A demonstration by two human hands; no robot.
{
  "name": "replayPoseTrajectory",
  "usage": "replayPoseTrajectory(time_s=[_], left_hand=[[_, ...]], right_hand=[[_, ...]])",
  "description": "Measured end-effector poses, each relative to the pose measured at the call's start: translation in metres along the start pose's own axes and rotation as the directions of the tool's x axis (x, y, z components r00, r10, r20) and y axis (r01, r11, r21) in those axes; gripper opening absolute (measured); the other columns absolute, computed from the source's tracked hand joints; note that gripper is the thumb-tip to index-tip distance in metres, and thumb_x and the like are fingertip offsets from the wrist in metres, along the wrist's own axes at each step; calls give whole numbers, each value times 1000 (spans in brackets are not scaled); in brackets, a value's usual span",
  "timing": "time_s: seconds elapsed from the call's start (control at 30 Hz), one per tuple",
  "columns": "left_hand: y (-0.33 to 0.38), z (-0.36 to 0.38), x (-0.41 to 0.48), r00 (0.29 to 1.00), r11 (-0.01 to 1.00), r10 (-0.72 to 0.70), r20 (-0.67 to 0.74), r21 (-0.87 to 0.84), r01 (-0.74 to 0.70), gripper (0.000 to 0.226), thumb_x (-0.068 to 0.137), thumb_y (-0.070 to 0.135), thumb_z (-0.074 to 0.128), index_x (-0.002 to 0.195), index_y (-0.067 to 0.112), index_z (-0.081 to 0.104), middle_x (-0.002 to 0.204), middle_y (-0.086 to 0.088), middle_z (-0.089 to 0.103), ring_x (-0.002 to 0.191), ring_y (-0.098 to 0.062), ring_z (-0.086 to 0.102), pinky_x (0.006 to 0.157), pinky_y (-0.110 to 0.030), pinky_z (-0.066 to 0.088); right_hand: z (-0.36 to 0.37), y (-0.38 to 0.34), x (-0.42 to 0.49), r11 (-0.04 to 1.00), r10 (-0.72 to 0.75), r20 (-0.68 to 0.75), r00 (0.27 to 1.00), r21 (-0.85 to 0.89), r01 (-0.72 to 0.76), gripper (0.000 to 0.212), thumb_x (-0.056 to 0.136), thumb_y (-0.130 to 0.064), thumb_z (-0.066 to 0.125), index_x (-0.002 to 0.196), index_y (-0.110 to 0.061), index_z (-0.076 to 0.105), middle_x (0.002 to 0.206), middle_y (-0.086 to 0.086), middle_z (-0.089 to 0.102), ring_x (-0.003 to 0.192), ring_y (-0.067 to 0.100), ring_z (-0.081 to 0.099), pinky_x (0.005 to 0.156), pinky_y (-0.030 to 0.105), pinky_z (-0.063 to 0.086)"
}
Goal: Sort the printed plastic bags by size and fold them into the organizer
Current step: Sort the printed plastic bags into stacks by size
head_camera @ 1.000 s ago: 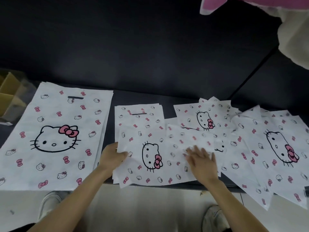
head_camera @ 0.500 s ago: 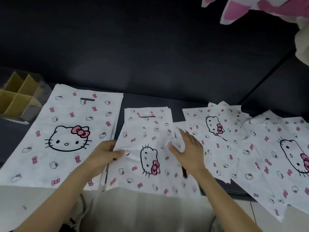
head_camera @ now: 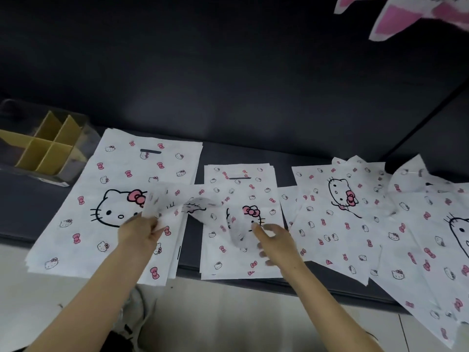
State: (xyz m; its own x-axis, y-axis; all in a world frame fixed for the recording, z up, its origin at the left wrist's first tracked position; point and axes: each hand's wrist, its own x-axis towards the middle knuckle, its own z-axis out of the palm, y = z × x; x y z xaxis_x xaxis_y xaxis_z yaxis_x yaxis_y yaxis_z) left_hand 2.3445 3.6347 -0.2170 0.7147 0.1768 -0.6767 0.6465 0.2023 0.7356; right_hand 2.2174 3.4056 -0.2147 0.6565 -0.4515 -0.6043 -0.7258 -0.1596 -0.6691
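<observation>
White plastic bags printed with a cat face and pink bows lie on a dark bench. A stack of large bags (head_camera: 119, 179) is at the left and a stack of smaller bags (head_camera: 241, 250) in the middle. My left hand (head_camera: 138, 233) pinches the corner of one small bag (head_camera: 193, 207), which hangs lifted and blurred across both stacks. My right hand (head_camera: 275, 241) hovers over the middle stack with fingers spread, holding nothing. The organizer (head_camera: 43, 151), a box with yellow card dividers, stands at the far left.
An unsorted heap of bags (head_camera: 355, 219) spreads across the right of the bench, some hanging over its front edge (head_camera: 330, 293). A dark wall rises behind. Pink-and-white fabric (head_camera: 401, 16) hangs at the top right. The pale floor and a shoe lie below.
My left hand has pulled the small bag up and to the left, so it now floats over both stacks. My right hand has let go of it and opened.
</observation>
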Motion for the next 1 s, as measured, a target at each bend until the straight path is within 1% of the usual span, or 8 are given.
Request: replayPoseTrajectory(time_s=[0.1,0.2,0.27,0.33,0.43,0.67,0.87,1.0], left_hand=[[-20,6,-17,1000,999,-12,-6,34,12,35,90,-14,44,119,4,51,80,-6,51,66,-14,50,39,-14,47],[-42,21,-49,1000,999,-24,14,33,23,27,84,-16,55,100,6,54,89,-10,60,69,-21,57,45,-20,53],[-53,29,-70,995,998,-7,95,55,2,26,83,-15,57,98,6,56,94,-11,64,76,-26,63,50,-26,57],[-59,35,-86,985,993,5,175,113,-25,25,84,-14,56,90,11,59,91,-9,67,77,-26,66,54,-29,58],[-49,40,-97,975,997,19,223,65,-34,28,82,-15,58,91,11,59,91,-7,68,75,-23,68,56,-29,59],[9,35,-80,972,995,85,221,26,-93,35,82,-8,61,107,12,47,89,-12,65,73,-28,66,54,-29,58],[-13,27,-54,945,964,-114,305,265,31,37,81,-11,63,111,6,50,96,-25,68,66,-30,68,53,-27,58],[-61,33,-42,954,731,-112,279,673,-111,25,80,12,72,99,8,55,90,-14,64,64,-27,63,65,-35,57]], right_hand=[[15,-13,-6,945,136,214,967,265,-191,68,86,-60,53,137,-18,40,95,11,68,71,21,67,59,31,57],[19,-27,-7,834,146,306,941,474,-284,56,85,-62,53,113,-14,55,100,14,68,85,29,70,70,44,59],[18,-31,-4,793,141,254,957,549,-262,68,77,-62,64,124,-15,54,115,12,66,101,30,65,87,47,55],[14,-29,0,859,122,107,987,487,-159,85,77,-35,77,146,-20,30,135,10,53,113,24,57,95,33,49],[2,-39,-4,927,-26,-29,999,373,35,77,84,9,57,147,-22,28,124,10,57,82,7,58,52,6,45],[-35,-88,-16,874,-429,-130,894,190,447,67,85,7,58,139,-29,44,111,3,63,77,21,62,51,11,45],[-43,-32,-5,948,-238,-29,971,209,238,76,82,7,61,136,-43,40,106,5,63,88,17,65,65,24,54],[-36,7,13,952,-40,-73,997,299,60,62,81,14,56,128,-26,50,90,1,67,74,9,61,66,23,55]])
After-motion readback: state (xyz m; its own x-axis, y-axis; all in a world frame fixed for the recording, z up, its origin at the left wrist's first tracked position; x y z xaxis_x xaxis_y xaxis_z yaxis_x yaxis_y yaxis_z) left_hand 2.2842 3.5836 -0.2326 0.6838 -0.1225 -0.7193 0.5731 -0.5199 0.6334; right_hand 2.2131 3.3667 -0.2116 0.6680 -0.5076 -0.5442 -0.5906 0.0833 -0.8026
